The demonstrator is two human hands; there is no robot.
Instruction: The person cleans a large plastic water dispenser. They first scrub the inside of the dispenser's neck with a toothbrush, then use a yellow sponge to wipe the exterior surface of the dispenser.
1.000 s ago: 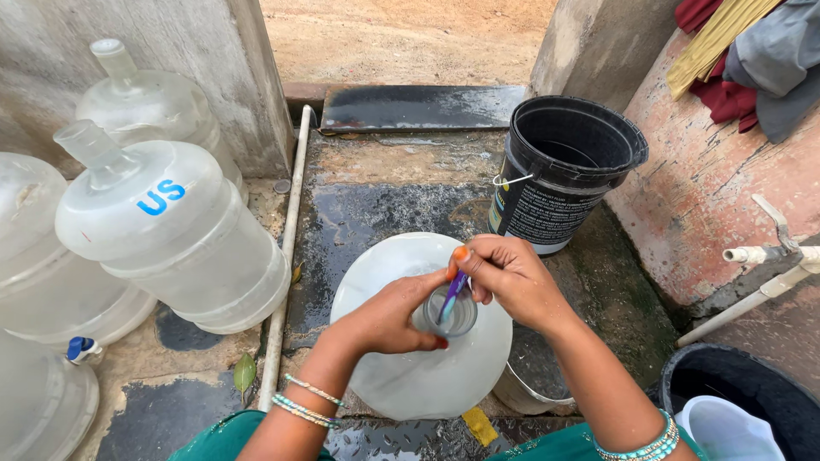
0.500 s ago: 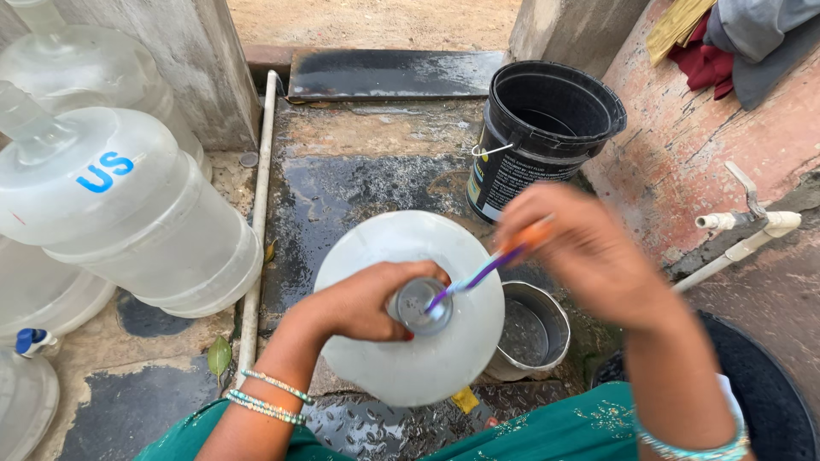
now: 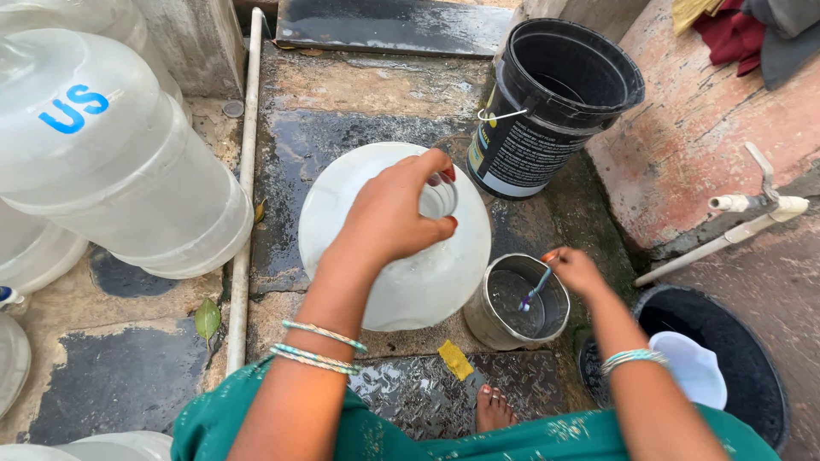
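The big translucent plastic water jug [image 3: 401,256] stands upright on wet stone, its neck clasped by the left hand [image 3: 389,213]. The right hand [image 3: 574,269] has left the neck, now dipping its pinched purple-handled brush [image 3: 535,290] into the small steel pot [image 3: 518,300].

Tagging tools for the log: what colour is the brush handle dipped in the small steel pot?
Purple-blue, the toothbrush in the right hand; head view.
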